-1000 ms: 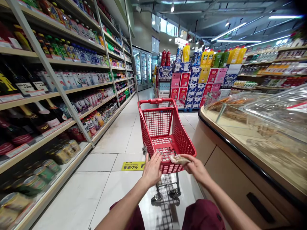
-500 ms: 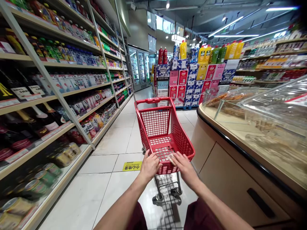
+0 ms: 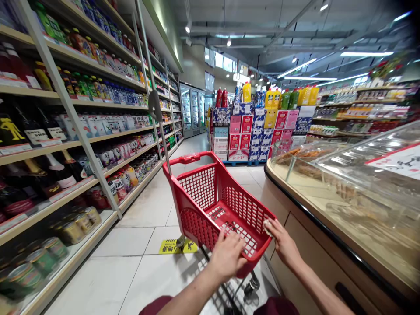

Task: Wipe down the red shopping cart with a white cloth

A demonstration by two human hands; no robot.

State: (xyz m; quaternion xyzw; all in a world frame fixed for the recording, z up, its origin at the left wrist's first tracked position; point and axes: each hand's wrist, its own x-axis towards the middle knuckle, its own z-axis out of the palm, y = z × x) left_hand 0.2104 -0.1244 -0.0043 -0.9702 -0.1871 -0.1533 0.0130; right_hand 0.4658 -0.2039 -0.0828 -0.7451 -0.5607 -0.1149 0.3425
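Observation:
A red plastic shopping cart (image 3: 197, 227) on wheels stands at an angle in front of me, its basket holding nothing I can see. My left hand (image 3: 228, 256) is wrapped over the rim at the near left side. At the near right corner of the basket, my right hand (image 3: 285, 245) pinches a small crumpled white tissue (image 3: 268, 226) against the rim. The red handle (image 3: 187, 159) is at the far end of the cart, away from both hands. A grey pole with a clip (image 3: 155, 106) rises from the cart's left corner.
Shelves (image 3: 108, 135) of bottles and cans run along the left. A display counter (image 3: 295, 201) with clear covers borders the right. Stacked drink cartons (image 3: 244, 135) stand ahead. A yellow floor sign (image 3: 167, 246) lies on the white tiles by a wheel.
The cart has swung round, its near end moving right and its handle end left. Both hands have shifted right with it and moved further apart, the right one still with the tissue.

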